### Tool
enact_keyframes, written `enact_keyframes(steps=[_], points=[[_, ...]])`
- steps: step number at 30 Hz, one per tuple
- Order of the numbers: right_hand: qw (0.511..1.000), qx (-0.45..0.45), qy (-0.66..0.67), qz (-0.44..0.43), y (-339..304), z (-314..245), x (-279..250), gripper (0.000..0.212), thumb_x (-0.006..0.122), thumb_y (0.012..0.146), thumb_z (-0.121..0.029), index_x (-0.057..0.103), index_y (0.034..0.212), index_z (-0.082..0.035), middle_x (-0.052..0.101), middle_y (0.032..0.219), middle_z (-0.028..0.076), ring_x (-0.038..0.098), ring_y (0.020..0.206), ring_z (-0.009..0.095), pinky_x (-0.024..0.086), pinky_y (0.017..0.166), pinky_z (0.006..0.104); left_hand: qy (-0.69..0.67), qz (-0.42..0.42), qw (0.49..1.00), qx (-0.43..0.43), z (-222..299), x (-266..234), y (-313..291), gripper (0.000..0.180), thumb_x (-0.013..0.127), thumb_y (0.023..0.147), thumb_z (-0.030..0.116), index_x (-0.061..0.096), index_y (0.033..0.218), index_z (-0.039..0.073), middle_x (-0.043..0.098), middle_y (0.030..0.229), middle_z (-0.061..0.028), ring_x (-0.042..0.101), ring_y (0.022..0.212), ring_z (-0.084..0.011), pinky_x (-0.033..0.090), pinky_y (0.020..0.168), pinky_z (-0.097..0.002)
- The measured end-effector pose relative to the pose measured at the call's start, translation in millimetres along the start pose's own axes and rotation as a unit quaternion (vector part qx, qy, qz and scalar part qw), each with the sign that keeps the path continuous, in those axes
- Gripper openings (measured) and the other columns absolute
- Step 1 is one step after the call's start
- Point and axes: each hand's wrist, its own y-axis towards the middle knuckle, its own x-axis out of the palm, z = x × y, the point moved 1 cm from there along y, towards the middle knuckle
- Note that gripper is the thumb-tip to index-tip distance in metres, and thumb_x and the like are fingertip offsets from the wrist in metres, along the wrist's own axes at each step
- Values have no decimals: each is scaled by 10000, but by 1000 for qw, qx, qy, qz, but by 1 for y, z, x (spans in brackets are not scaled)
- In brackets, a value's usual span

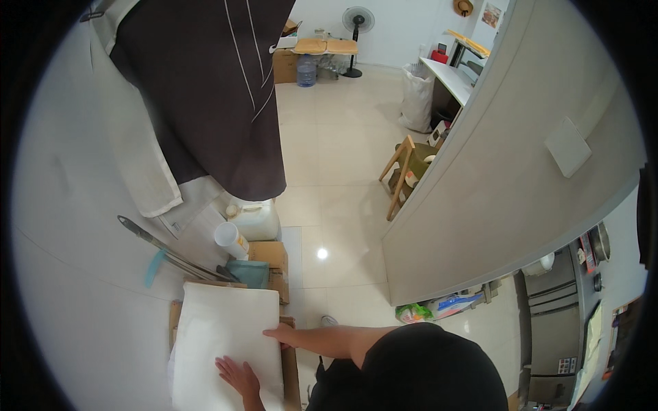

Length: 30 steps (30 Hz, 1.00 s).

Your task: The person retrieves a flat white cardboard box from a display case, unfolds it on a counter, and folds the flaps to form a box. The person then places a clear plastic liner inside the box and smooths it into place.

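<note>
A: With the left hand (238, 374) and right hand (279, 334), holding anything?

B: Not clasping with the left: resting palm down on the white slab (229, 315), fingers spread and loose. With the right, reaching across to the slab's right edge, touching the top with a thumb or finger. Cannot tell whether gripping below, with the other fingers mostly hidden past the edge

A: And where to find the slab?

B: Low down, left of middle, on or in a carton (293, 383); cannot tell which, with only strips of cardboard showing along the sides. Just beyond, look for boxes (271, 253), a tub (229, 238) and a jug (259, 220)

A: Heavy or light, at a guess?

B: Probably light for its bulk, judging by the smooth, foam-like look; could also be folded cloth. Likely soft, giving a little under a palm, and apt to sag if raised by one corner. Not brittle, by the look, but easy to dent or smudge

A: Slippery?

B: Perhaps mildly, if wrapped; cannot tell

A: And where to take hold?

B: By the long sides, left and right, with fingers well under and thumbs on top. Better to avoid pinching a corner. Mind the cardboard close along the right edge, leaving little finger room
</note>
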Motion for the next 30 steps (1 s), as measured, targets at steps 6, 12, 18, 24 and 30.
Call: enact_keyframes(steps=[6,12,18,24,30], points=[[988,22,-72,-131,4,11,-40,477,650,846,-397,603,1181,-60,656,1046,137,664,806,255,560,684,411,79,4,997,-20,-13,2,25,671,504,948,274,229,1491,-11,196,1567,-221,152,1469,-342,95,1167,-538],[977,-5,-211,-25,5,58,-172,289,639,868,-233,594,1086,-50,658,910,84,657,715,192,539,582,332,73,53,996,4,-17,7,28,615,502,934,286,338,1442,-19,207,1559,-227,148,1464,-350,78,1161,-570],[932,64,-267,236,-73,129,-325,200,568,832,-168,658,854,9,633,652,103,623,533,199,505,474,338,64,65,996,-16,-1,3,31,610,503,943,317,352,1440,-1,246,1546,-212,183,1454,-333,106,1155,-573],[904,145,-362,176,-105,164,-364,213,547,795,-149,673,788,22,663,688,178,662,569,274,528,502,413,156,94,983,22,-34,37,39,632,478,967,368,332,1450,-11,250,1549,-209,186,1454,-354,110,1151,-576],[900,18,-304,312,-44,165,-409,326,509,821,-266,709,942,-38,700,922,197,672,872,364,528,788,441,160,80,984,-24,-88,60,59,719,474,961,513,386,1412,-41,371,1476,-218,317,1375,-380,207,1135,-522]])
